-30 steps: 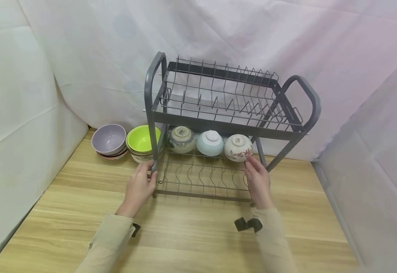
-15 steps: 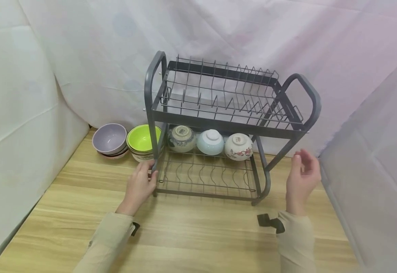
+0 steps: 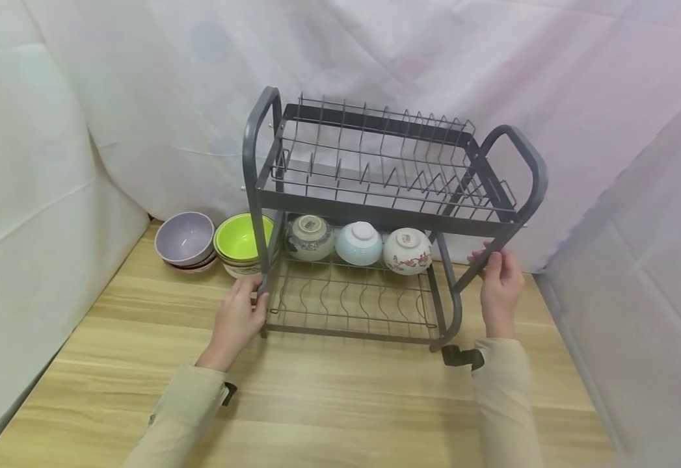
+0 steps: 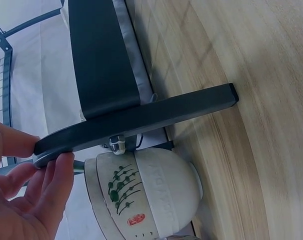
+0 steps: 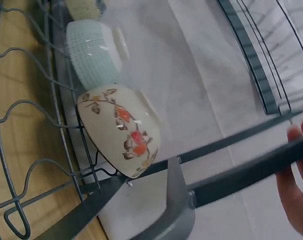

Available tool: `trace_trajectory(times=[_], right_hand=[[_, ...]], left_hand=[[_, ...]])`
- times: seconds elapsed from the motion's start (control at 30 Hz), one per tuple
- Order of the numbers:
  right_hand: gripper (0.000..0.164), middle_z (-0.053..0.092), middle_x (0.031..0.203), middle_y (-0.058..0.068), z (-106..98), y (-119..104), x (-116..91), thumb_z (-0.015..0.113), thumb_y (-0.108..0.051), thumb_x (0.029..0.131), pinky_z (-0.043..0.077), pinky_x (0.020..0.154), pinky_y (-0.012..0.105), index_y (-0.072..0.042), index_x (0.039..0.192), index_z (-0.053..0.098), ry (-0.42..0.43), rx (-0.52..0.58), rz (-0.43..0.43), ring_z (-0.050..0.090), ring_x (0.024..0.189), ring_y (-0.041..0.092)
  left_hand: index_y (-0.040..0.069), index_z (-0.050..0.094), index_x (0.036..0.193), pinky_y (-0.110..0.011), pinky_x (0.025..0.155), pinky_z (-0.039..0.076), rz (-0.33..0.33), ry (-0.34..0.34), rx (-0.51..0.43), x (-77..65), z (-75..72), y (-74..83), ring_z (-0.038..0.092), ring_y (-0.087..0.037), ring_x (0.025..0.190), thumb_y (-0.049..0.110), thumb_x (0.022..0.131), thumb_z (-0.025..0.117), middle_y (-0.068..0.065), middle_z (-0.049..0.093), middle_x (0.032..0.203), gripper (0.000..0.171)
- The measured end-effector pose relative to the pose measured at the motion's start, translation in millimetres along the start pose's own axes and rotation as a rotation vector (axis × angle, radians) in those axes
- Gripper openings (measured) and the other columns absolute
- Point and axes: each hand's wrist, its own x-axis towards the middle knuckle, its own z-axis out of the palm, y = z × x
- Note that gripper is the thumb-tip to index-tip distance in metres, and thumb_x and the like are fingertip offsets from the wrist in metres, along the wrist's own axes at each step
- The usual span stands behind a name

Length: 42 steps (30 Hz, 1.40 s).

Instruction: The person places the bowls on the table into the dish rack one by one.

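Note:
A dark grey two-tier dish rack [image 3: 352, 207] stands on the wooden table. My left hand [image 3: 236, 320] holds its front left post low down, and in the left wrist view thumb and fingers pinch the curved bar [image 4: 136, 119]. On the right, my right hand [image 3: 501, 292] grips the sloping right post, thumb in front and fingers behind. Three bowls lie upside down along the back of the lower tier: a grey-blue patterned bowl [image 3: 309, 239], a pale blue bowl [image 3: 359, 244] and a white bowl with red flowers [image 3: 407, 252]. The upper tier holds no dishes.
Left of the rack, upright bowls sit in two stacks, one topped by a purple bowl [image 3: 185, 238], the other by a lime green bowl [image 3: 242, 236]. White cloth [image 3: 159, 97] hangs behind and at both sides. Wooden tabletop [image 3: 328, 403] stretches in front.
My right hand has left the flowered bowl, swung out to the right, and come round the rack's right post. The left hand has stayed on its post. The rack has shifted very slightly left.

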Motion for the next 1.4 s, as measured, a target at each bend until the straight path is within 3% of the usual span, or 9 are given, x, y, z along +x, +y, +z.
trace_trajectory(times=[0.1,0.2,0.43,0.57,0.7,0.8,0.97,1.1,1.4], right_hand=[[0.028,0.064,0.084,0.002,-5.0,1.5,4.4,0.047,-0.011,0.093,0.053,0.074,0.020,0.014,0.107,0.052,-0.123,0.184,-0.001,0.064,0.077,0.011],[0.022,0.064,0.085,0.005,-6.7,2.9,6.4,0.048,-0.006,0.092,0.053,0.075,0.022,0.012,0.105,0.053,-0.175,0.302,0.013,0.064,0.078,0.013],[0.024,0.063,0.079,0.006,-3.2,7.0,2.1,0.050,-0.009,0.091,0.053,0.074,0.022,0.013,0.098,0.055,-0.089,0.394,0.026,0.063,0.074,0.014],[0.023,0.064,0.078,0.007,-3.1,8.6,2.1,0.051,-0.008,0.091,0.053,0.073,0.022,0.014,0.095,0.056,-0.069,0.446,0.018,0.063,0.074,0.015],[0.021,0.066,0.077,0.007,-3.9,8.2,3.1,0.052,-0.008,0.090,0.054,0.073,0.023,0.012,0.094,0.059,-0.078,0.467,0.017,0.064,0.074,0.015],[0.023,0.066,0.077,0.007,-3.6,8.3,3.1,0.053,-0.008,0.089,0.054,0.073,0.024,0.014,0.094,0.059,-0.081,0.478,0.017,0.065,0.073,0.015],[0.020,0.067,0.077,0.008,-2.4,9.1,3.1,0.052,-0.006,0.090,0.054,0.074,0.024,0.011,0.091,0.062,-0.079,0.503,0.011,0.065,0.072,0.016],[0.017,0.067,0.077,0.008,-1.5,8.4,2.9,0.052,-0.007,0.090,0.054,0.074,0.024,0.003,0.087,0.066,-0.075,0.500,0.016,0.065,0.072,0.016],[0.017,0.066,0.077,0.007,-2.5,7.8,1.7,0.050,-0.005,0.091,0.054,0.075,0.024,0.001,0.087,0.066,-0.068,0.465,0.035,0.065,0.072,0.015]], left_hand=[[-0.007,0.054,0.106,-0.034,0.059,0.056,0.011,0.019,0.006,-0.7,-0.4,-1.2,0.065,-0.030,0.069,-0.001,0.079,0.063,-0.021,0.058,0.097,0.029],[-0.008,0.055,0.105,-0.034,0.058,0.056,0.020,0.038,0.013,-0.9,0.1,-1.9,0.065,-0.031,0.068,-0.001,0.078,0.063,-0.022,0.059,0.097,0.029],[-0.009,0.055,0.102,-0.032,0.056,0.055,0.036,0.069,0.005,-1.6,5.1,-1.4,0.065,-0.030,0.065,-0.002,0.076,0.066,-0.021,0.060,0.094,0.029],[-0.008,0.055,0.104,-0.031,0.058,0.055,0.020,0.036,-0.025,-0.5,4.8,-2.4,0.065,-0.029,0.068,-0.001,0.077,0.065,-0.020,0.059,0.094,0.029],[-0.005,0.054,0.107,-0.032,0.061,0.055,0.019,-0.053,-0.025,4.8,-5.1,-9.2,0.063,-0.026,0.072,0.007,0.083,0.062,-0.018,0.059,0.095,0.029],[-0.006,0.051,0.112,-0.039,0.066,0.053,0.007,-0.044,0.004,14.2,-19.6,-19.1,0.060,-0.028,0.077,0.016,0.087,0.060,-0.019,0.058,0.096,0.035],[-0.009,0.044,0.123,-0.057,0.083,0.042,-0.109,0.078,0.063,36.5,-43.1,-45.5,0.050,-0.044,0.096,0.021,0.088,0.056,-0.029,0.050,0.110,0.047],[-0.008,0.040,0.127,-0.059,0.088,0.039,-0.243,0.126,0.099,50.8,-51.5,-76.1,0.046,-0.049,0.104,0.022,0.088,0.054,-0.032,0.043,0.119,0.051],[-0.013,0.025,0.132,-0.057,0.094,0.037,-0.533,0.100,0.125,70.4,-64.6,-126.4,0.039,-0.052,0.109,0.025,0.089,0.047,-0.035,0.027,0.127,0.062]])
